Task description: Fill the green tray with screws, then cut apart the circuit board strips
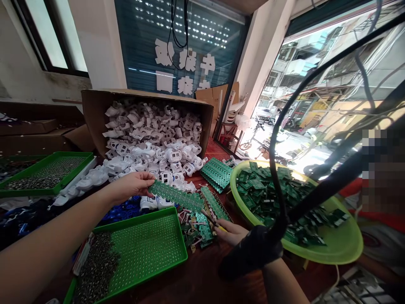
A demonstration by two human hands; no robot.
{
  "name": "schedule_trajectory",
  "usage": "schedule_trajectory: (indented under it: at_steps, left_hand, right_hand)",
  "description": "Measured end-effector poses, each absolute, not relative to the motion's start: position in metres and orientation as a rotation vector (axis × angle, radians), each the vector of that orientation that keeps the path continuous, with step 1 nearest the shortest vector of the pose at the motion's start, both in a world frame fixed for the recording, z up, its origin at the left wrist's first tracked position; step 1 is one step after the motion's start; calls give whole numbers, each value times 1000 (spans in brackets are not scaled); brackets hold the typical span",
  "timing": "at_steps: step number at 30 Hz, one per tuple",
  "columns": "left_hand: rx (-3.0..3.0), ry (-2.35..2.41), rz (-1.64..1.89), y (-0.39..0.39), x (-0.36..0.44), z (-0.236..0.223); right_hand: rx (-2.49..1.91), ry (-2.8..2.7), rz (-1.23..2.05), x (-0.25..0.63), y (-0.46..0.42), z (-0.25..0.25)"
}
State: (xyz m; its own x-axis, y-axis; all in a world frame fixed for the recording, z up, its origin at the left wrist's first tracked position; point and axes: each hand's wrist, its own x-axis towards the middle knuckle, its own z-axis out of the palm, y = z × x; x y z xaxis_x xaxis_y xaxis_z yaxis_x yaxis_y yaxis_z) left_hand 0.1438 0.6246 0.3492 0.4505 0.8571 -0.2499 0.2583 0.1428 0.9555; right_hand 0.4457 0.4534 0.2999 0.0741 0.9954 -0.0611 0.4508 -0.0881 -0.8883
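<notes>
My left hand (pixel 135 185) pinches the left end of a long green circuit board panel (pixel 177 195). The panel slants down to the right, above a heap of board pieces. My right hand (pixel 233 232) is closed on a yellow-handled hand tool (pixel 210 218), its dark tip close to the panel's right end. The tool's exact kind is too small to make out. Beside the tip lies another board strip (pixel 216 205). Small broken board pieces (pixel 204 230) lie below. A black lamp arm (pixel 253 253) crosses in front of my right wrist.
A green perforated tray (pixel 148 242) holds small metal parts. White plastic housings (pixel 152 126) spill from a cardboard box (pixel 95 122). Stacked board panels (pixel 217 174) lie near a yellow-green basin (pixel 344 236) of green boards. Another green tray (pixel 63 162) is at left. A person (pixel 382 219) sits at right.
</notes>
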Motion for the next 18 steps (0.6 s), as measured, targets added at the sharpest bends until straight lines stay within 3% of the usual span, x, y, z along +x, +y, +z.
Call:
schedule_trajectory:
  at_steps: [7, 18]
  left_hand:
    - [1406, 1054, 577, 624, 144, 349]
    - [1619, 1153, 612, 601, 158, 366]
  right_hand:
    - [-1623, -1685, 1081, 446, 463, 297]
    - [-2131, -1914, 714, 421, 467, 303]
